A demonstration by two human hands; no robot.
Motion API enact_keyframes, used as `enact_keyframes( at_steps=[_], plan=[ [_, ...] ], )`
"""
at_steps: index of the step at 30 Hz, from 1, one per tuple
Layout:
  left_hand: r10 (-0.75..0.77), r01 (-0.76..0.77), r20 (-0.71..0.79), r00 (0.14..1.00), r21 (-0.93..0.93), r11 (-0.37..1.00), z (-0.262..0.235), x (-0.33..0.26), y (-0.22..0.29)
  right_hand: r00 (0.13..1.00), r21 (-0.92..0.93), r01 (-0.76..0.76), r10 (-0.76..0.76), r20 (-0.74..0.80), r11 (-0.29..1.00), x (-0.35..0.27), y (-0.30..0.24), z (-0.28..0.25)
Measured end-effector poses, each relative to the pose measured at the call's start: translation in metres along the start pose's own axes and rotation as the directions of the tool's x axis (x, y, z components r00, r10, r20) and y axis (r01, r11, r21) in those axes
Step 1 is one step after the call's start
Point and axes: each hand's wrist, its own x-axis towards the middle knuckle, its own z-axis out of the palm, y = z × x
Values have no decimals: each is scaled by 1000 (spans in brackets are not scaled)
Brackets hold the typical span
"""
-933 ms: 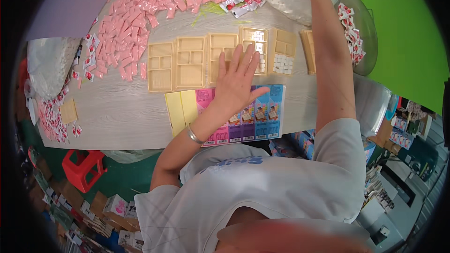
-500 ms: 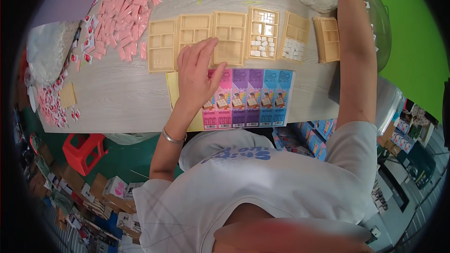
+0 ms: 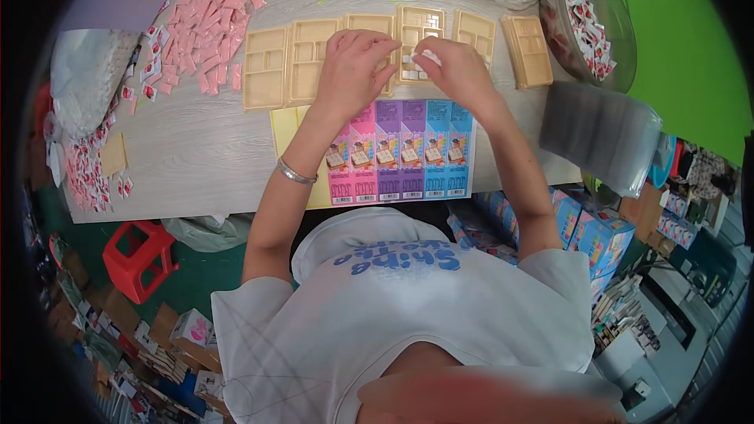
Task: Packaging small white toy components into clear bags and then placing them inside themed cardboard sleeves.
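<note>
My left hand hovers over the third cream compartment tray from the left, fingers curved and thumb apart, with nothing visible in them. My right hand reaches over the fourth tray, its thumb and fingers closed on small white blocks. More white blocks lie in that tray's near compartment, partly covered by the right hand. Its far compartments look shiny. The fifth tray is partly behind the right hand. Two trays at the left, the first tray and second tray, show no blocks.
Stacked trays stand beside a clear bowl of red-and-white sachets. Pink packets spread over the far left. Printed colourful card sheets lie near the table's front edge, and clear plastic sleeves at the right. A red stool stands below.
My right hand has come back from the far right to the fourth tray, with white blocks in its fingers. My left hand has shifted slightly right and farther over the trays.
</note>
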Motion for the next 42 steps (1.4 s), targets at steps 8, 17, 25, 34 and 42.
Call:
enact_keyframes(
  at_steps=[8, 17, 25, 34, 42],
  plan=[
    [16, -15, 54, 998, -24, 1000, 17, -1, 7, 961, 458, -70, 183, -208, 886, -8, 10, 6],
    [-19, -52, 197, 980, 351, 935, 30, -13, 36, 722, 871, 123, 560, -407, 475, 11, -8, 54],
    [-52, 38, 52, 997, 247, 968, 27, -10, 41, 671, 867, 299, 558, -487, 397, 3, -4, 44],
    [-92, 102, -108, 990, 95, 990, 28, 2, 31, 874, 223, -68, 166, -457, 973, -38, 5, 33],
    [-118, 143, -131, 984, 197, 970, 25, 4, 37, 901, -91, -126, 76, -427, 988, -49, -5, 32]
  ],
)
